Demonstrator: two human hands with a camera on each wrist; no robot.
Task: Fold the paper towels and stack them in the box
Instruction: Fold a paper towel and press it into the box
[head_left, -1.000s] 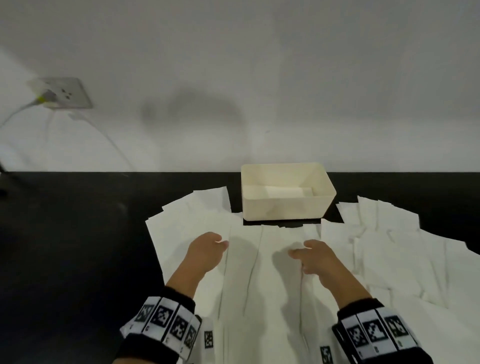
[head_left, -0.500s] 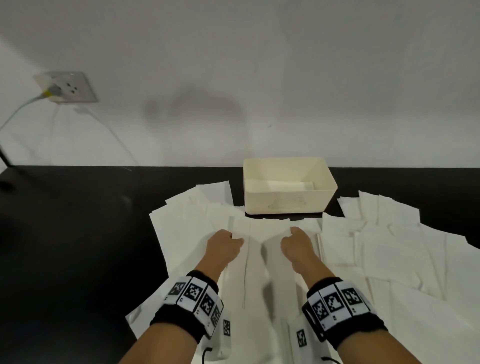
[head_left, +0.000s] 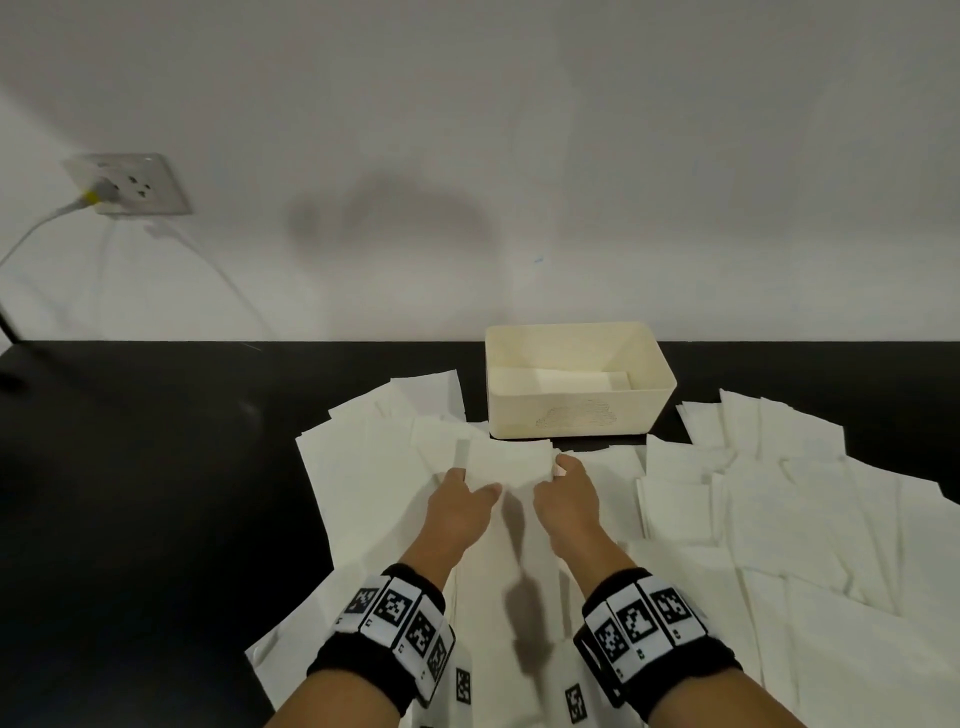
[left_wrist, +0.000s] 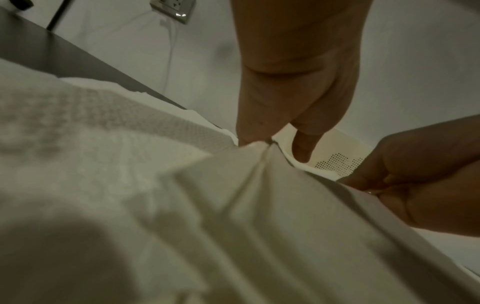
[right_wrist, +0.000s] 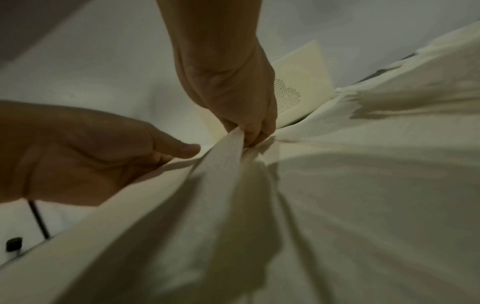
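A white paper towel lies in front of me on a spread of other towels. My left hand pinches its far left corner, and in the left wrist view the left hand has thumb and finger closed on the towel. My right hand pinches the far right corner, and the right wrist view shows the right hand gripping the raised edge of the towel. The cream box stands just beyond the hands, with a folded towel inside.
Loose paper towels overlap on the right and left of the black table. A wall socket with a plugged cable is at the far left. The white wall rises right behind the box.
Both hands have moved away from me toward the box and closer together. They now pinch the towel's far edge, which is slightly lifted.
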